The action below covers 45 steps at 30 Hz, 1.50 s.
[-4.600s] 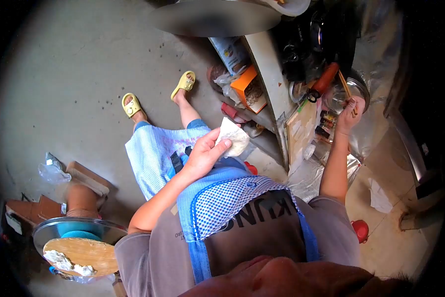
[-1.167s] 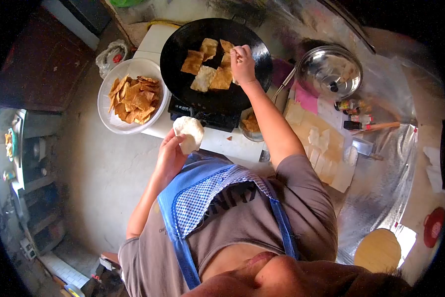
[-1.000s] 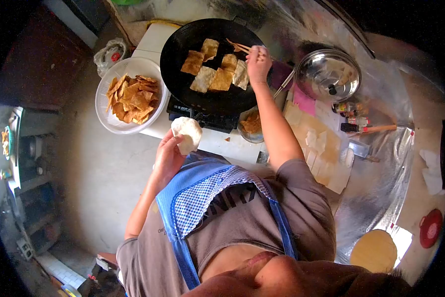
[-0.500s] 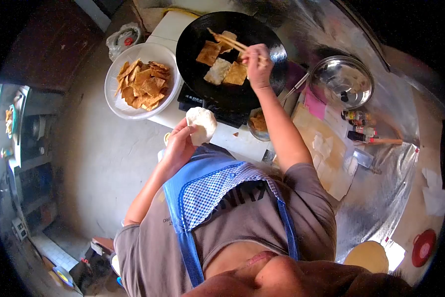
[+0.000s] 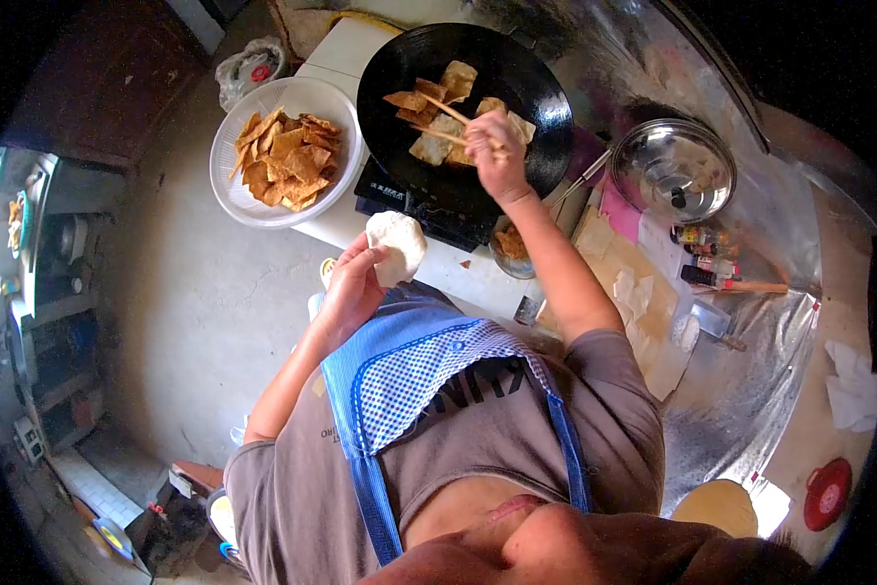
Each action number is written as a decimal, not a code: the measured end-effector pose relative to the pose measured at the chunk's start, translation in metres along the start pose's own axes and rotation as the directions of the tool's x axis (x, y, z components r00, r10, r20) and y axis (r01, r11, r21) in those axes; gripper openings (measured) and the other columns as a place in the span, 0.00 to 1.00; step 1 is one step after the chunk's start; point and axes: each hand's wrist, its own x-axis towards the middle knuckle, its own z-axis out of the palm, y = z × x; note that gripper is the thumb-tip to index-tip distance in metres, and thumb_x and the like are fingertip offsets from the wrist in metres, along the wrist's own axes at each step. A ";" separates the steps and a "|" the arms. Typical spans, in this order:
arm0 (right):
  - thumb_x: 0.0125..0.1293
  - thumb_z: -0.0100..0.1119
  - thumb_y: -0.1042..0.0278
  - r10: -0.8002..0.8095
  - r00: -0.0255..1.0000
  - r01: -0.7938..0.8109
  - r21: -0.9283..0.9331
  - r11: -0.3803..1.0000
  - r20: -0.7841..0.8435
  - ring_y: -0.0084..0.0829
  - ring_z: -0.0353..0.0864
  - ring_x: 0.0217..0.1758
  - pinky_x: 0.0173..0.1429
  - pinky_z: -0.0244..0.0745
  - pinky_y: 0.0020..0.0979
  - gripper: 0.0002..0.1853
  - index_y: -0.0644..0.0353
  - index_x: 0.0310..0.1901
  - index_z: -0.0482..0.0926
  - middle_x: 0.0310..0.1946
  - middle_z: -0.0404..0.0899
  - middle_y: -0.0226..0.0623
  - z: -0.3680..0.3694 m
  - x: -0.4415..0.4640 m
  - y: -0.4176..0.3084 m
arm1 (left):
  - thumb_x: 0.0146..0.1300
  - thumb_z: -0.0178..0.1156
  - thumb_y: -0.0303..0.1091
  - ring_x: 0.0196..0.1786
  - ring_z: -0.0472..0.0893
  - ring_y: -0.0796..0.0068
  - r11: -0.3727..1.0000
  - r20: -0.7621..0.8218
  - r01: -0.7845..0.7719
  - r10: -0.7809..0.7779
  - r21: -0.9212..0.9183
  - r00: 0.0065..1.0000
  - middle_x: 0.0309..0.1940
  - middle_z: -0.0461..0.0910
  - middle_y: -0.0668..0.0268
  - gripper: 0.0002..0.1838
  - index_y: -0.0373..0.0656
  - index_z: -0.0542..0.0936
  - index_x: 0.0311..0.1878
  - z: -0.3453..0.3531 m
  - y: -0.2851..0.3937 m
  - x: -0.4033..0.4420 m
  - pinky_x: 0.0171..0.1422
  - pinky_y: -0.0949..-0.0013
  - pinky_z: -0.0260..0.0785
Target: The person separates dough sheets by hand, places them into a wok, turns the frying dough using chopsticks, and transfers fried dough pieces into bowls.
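My left hand (image 5: 354, 286) pinches a round white flat piece (image 5: 396, 248) in front of the apron, below the stove's front. My right hand (image 5: 500, 154) is closed round a pair of wooden chopsticks (image 5: 444, 106) over the black wok (image 5: 545, 107). Their tips are at a brown fried piece (image 5: 421, 103) on the wok's left side. Several square pieces, some pale (image 5: 432, 146) and some golden, lie in the wok, partly behind my right hand. Left of the wok stands a white basket (image 5: 222, 187) heaped with brown fried pieces (image 5: 284, 159).
A small bowl (image 5: 511, 255) with brown bits sits below the wok. To its right are a steel lid (image 5: 674, 171), a wooden board (image 5: 614, 263) with thin white sheets, bottles (image 5: 700, 235) and foil (image 5: 721, 400). A knotted plastic bag (image 5: 250, 73) is behind the basket.
Over the last second my right hand moved the chopsticks from the wok's upper right to its left side, onto the brown piece. Since the oldest frame, the view has swung to the wok.
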 end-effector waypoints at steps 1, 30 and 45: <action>0.67 0.53 0.71 -0.085 0.996 0.085 -0.026 0.996 0.017 0.27 0.75 0.31 0.31 0.74 0.25 0.02 0.59 0.38 0.72 0.35 0.70 0.35 0.010 -0.001 -0.004 | 0.62 0.47 0.23 0.53 0.79 0.66 1.000 0.000 0.001 -0.001 0.000 1.000 0.54 0.76 0.58 0.21 0.37 0.68 0.60 0.000 0.000 0.000 0.56 0.62 0.75; 0.68 0.49 0.63 0.762 0.389 -0.175 0.771 0.612 -0.517 0.30 0.74 0.15 0.19 0.73 0.30 0.13 0.62 0.28 0.70 0.19 0.73 0.38 -0.081 0.049 0.097 | 0.63 0.48 0.25 0.55 0.77 0.63 0.999 -0.020 0.022 -0.022 0.034 1.000 0.55 0.74 0.55 0.21 0.36 0.67 0.61 -0.001 0.003 0.004 0.59 0.63 0.72; 0.72 0.45 0.68 0.284 0.918 -0.268 0.097 0.959 -0.275 0.22 0.73 0.21 0.26 0.69 0.22 0.12 0.63 0.30 0.73 0.23 0.74 0.32 -0.114 -0.028 -0.038 | 0.65 0.48 0.23 0.59 0.74 0.63 0.993 0.092 -0.065 0.056 0.098 0.994 0.56 0.72 0.54 0.22 0.33 0.65 0.62 0.029 0.015 0.047 0.65 0.61 0.66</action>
